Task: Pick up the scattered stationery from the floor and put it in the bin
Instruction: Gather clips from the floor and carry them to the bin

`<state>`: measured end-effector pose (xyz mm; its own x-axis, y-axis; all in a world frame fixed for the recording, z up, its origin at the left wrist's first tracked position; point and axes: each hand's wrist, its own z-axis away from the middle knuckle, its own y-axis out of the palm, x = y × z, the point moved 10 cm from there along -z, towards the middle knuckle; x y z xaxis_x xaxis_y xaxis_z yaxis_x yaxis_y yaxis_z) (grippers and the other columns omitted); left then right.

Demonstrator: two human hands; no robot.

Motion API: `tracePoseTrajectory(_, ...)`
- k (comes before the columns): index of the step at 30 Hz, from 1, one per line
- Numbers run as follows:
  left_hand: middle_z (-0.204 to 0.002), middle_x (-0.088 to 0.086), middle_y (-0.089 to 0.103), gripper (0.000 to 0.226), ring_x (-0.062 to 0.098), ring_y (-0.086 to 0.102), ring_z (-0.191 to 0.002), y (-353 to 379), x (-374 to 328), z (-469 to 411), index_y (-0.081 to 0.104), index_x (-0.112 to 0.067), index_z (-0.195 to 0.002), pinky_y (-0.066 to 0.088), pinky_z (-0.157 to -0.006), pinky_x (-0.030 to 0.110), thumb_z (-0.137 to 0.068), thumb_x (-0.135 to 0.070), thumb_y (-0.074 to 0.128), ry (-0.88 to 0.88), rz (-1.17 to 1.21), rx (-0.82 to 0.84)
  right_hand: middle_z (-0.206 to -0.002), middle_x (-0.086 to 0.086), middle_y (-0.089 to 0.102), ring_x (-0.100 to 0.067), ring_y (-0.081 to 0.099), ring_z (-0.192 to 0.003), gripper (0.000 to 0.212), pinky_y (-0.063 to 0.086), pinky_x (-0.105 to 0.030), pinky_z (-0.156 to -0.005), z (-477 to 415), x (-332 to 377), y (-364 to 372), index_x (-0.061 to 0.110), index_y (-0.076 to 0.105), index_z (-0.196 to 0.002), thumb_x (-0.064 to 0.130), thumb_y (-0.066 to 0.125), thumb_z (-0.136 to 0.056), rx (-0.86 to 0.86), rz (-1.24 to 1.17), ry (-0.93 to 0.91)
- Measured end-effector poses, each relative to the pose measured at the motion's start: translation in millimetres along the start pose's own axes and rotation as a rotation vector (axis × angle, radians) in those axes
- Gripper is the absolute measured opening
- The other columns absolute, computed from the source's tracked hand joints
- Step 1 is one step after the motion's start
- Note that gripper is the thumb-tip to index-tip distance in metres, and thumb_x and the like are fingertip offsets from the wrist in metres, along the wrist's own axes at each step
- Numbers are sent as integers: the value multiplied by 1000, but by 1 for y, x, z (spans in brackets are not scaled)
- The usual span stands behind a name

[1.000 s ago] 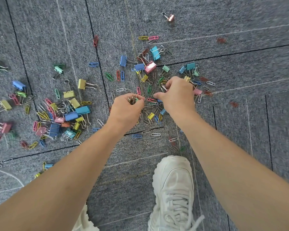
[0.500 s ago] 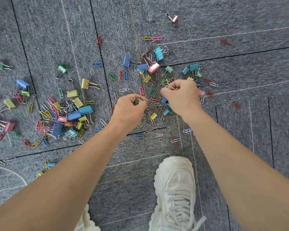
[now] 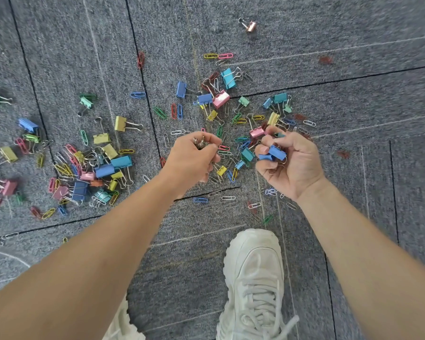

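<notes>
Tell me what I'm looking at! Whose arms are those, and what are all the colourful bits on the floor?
There is no machine here. A person wears a camera on their head, so you look down their own arms. Scattered over the grey carpet are colourful binder clips and thin paper clips. The left hand grips a small bunch of clips. The right hand, palm turned up, holds a blue binder clip with a few others. The white shoe is the person's foot. No bin shows in this picture.
</notes>
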<state>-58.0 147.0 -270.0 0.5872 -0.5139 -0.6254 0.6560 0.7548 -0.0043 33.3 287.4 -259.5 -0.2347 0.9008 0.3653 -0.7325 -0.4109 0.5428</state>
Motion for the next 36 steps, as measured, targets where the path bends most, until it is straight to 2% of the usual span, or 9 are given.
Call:
tracePoseTrajectory(5, -65, -1, 59, 11, 10, 49, -50, -9, -20, -10, 67, -18, -92, 46, -47, 28, -97, -11, 60, 92, -120, -95, -75, -2, 49, -12, 48, -64, 9, 34, -16, -44, 2, -2, 0, 13, 50, -77, 14, 42, -78, 24, -119, 38)
tracePoseTrajectory(8, -69, -2, 67, 9, 12, 56, -54, -26, -31, -20, 71, -17, -85, 57, -59, 34, -90, -25, 73, 124, -207, -263, -84, -2, 53, -10, 49, -65, 15, 33, -15, -44, 3, -10, 1, 13, 52, -74, 21, 47, -86, 49, -130, 89)
tracePoseTrajectory(12, -79, -1, 70, 26, 16, 68, -70, -43, -40, -27, 72, -17, -90, 60, -72, 35, -83, -41, 78, 108, -307, -445, -86, 1, 61, -9, 51, -67, 18, 33, -14, -43, 1, -13, 3, 15, 51, -84, 24, 47, -98, 47, -77, 117)
tracePoseTrajectory(16, -76, -1, 67, 37, 18, 64, -70, -43, -46, -33, 71, -12, -89, 54, -69, 31, -81, -47, 77, 46, -362, -505, -75, 3, 52, -10, 51, -64, 18, 30, -14, -42, 0, -10, 2, 14, 62, -88, 28, 54, -96, -11, 38, 119)
tracePoseTrajectory(22, -88, 7, 70, 32, 24, 67, -75, -34, -51, -41, 69, -9, -92, 58, -71, 37, -86, -39, 75, 12, -401, -482, -72, -2, 48, -12, 44, -54, 18, 27, -21, -40, 4, 20, -27, 12, 59, -91, 28, 67, -93, -332, 493, 13)
tracePoseTrajectory(25, -77, 5, 68, 27, 22, 59, -64, -32, -52, -36, 67, -10, -79, 54, -64, 34, -89, -35, 69, 63, -421, -472, -66, 3, 57, -11, 51, -49, 17, 39, -25, -44, 7, 53, -22, 17, 64, -84, 31, 72, -89, -483, 950, -205)
tracePoseTrajectory(29, -58, 0, 55, 36, 18, 46, -51, -27, -46, -27, 51, -17, -60, 45, -58, 30, -90, -35, 63, 102, -445, -423, -81, 5, 60, -14, 56, -68, 32, 40, -27, -57, -4, 69, 8, 18, 60, -92, 46, 73, -85, -541, 1547, -385)
tracePoseTrajectory(33, -59, 1, 56, 33, 19, 47, -52, -21, -43, -22, 52, -17, -63, 52, -59, 36, -89, -35, 62, 133, -461, -366, -101, -7, 66, -28, 61, -95, 40, 49, -36, -74, -22, 61, 15, 17, 60, -110, 46, 72, -86, -626, 1764, -321)
tracePoseTrajectory(36, -63, 1, 59, 28, 18, 49, -54, -18, -43, -19, 54, -16, -67, 52, -60, 34, -88, -32, 61, 168, -466, -328, -103, -10, 67, -32, 63, -94, 42, 47, -36, -71, -29, 60, 13, 12, 63, -109, 47, 70, -87, -666, 1809, -280)
